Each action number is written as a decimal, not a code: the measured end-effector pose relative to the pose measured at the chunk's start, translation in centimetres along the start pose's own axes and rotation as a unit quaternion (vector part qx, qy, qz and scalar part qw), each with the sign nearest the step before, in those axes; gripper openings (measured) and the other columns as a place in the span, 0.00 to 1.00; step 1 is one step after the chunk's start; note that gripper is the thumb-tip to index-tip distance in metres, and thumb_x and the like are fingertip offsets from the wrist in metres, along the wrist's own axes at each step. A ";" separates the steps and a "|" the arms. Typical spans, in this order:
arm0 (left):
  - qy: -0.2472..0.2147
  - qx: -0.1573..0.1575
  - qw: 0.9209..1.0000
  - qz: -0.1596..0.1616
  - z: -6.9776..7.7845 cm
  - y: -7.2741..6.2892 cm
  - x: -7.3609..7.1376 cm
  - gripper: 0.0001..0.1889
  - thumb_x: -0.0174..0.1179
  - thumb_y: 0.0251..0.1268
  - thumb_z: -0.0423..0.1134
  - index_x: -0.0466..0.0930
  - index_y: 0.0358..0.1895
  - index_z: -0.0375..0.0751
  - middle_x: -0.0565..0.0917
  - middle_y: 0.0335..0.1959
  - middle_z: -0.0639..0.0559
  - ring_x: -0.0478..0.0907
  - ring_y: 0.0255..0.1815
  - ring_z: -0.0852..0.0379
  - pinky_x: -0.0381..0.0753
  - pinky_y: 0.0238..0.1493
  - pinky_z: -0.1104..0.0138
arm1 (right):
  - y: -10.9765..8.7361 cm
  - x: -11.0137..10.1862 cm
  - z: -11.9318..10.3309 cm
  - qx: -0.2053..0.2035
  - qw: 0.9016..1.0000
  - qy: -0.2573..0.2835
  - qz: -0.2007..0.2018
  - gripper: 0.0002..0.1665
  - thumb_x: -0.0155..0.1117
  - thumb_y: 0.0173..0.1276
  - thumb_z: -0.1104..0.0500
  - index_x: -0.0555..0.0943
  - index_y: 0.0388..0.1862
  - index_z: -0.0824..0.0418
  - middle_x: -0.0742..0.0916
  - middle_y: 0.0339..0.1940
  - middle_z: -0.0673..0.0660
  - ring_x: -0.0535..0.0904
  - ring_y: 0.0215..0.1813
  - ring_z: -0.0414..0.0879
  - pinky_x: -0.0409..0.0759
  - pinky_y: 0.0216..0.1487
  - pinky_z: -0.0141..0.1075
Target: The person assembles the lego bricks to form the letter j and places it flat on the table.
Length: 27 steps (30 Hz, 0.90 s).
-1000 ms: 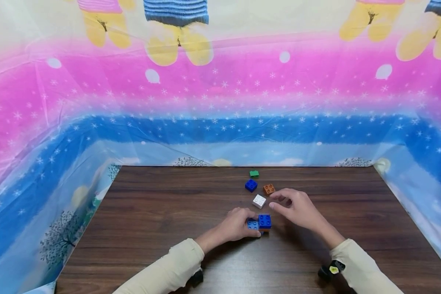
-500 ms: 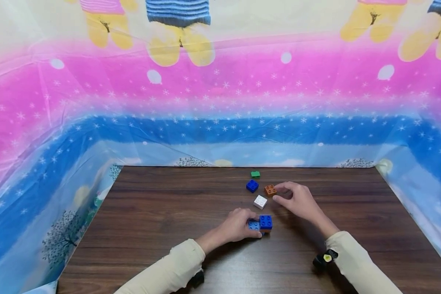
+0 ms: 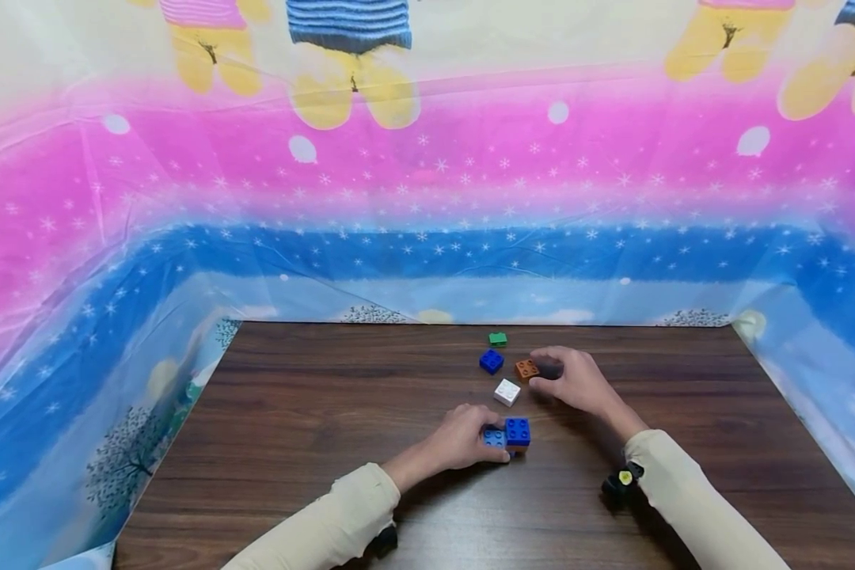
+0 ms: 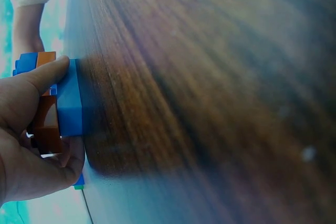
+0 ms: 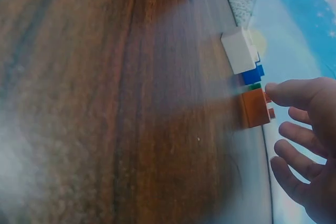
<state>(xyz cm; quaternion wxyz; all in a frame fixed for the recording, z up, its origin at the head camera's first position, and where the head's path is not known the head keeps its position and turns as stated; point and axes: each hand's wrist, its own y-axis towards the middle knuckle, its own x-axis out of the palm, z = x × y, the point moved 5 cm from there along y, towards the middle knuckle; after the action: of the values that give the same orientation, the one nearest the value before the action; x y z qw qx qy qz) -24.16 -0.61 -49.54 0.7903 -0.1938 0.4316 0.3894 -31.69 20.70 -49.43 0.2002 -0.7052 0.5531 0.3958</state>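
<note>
My left hand grips a small stack of toy building bricks between thumb and fingers. Its dark blue top brick sits on orange, beside a light blue studded brick; in the left wrist view a wide blue brick forms the base, against the table. My right hand reaches beside a loose orange brick, fingers spread and relaxed. In the right wrist view, the thumb is close to that orange brick; whether it touches cannot be told.
Around the orange brick lie a white brick, a dark blue brick and a green brick. All stand on a dark wooden table. A printed cloth hangs along its back and sides.
My right hand has moved slightly away and closer around the orange brick. The left hand keeps its hold on the stack, and the loose bricks keep their places.
</note>
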 end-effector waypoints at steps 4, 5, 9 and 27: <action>0.000 0.000 1.000 0.002 0.0 0.0 0.0 0.22 0.77 0.56 0.50 0.89 0.52 0.44 0.88 0.45 0.53 0.78 0.40 0.64 0.73 0.43 0.71 | 0.4 0.3 0.5 0.010 1.000 -0.004 -0.007 0.31 0.75 0.66 0.52 0.80 0.66 0.58 0.85 0.62 0.63 0.81 0.62 0.60 0.79 0.56 0.58; 0.001 0.001 1.000 0.002 0.0 0.0 0.0 0.22 0.77 0.56 0.50 0.89 0.52 0.44 0.88 0.45 0.53 0.78 0.40 0.64 0.73 0.43 0.70 | 0.5 0.3 0.6 0.011 1.000 -0.006 -0.008 0.31 0.75 0.66 0.52 0.80 0.67 0.57 0.84 0.62 0.63 0.81 0.62 0.60 0.79 0.56 0.58; 0.002 0.003 1.000 0.002 0.0 0.0 0.0 0.22 0.77 0.55 0.50 0.89 0.52 0.45 0.88 0.45 0.53 0.78 0.41 0.63 0.74 0.44 0.70 | 0.8 0.5 0.9 0.017 1.000 -0.007 -0.011 0.31 0.76 0.64 0.53 0.81 0.66 0.56 0.85 0.59 0.62 0.81 0.59 0.59 0.80 0.55 0.57; 0.002 0.012 1.000 0.008 0.0 -0.1 0.0 0.22 0.78 0.55 0.49 0.89 0.51 0.44 0.89 0.45 0.52 0.79 0.41 0.62 0.74 0.44 0.69 | 1.6 1.3 1.4 0.020 0.999 -0.017 -0.030 0.29 0.76 0.64 0.58 0.82 0.65 0.56 0.87 0.51 0.60 0.83 0.51 0.54 0.81 0.50 0.52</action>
<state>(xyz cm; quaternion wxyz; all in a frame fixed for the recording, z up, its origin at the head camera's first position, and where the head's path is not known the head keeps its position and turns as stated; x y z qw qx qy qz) -24.07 -0.67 -49.49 0.7884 -0.1819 0.4396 0.3900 -33.56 20.39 -51.07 0.2354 -0.7104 0.5365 0.3900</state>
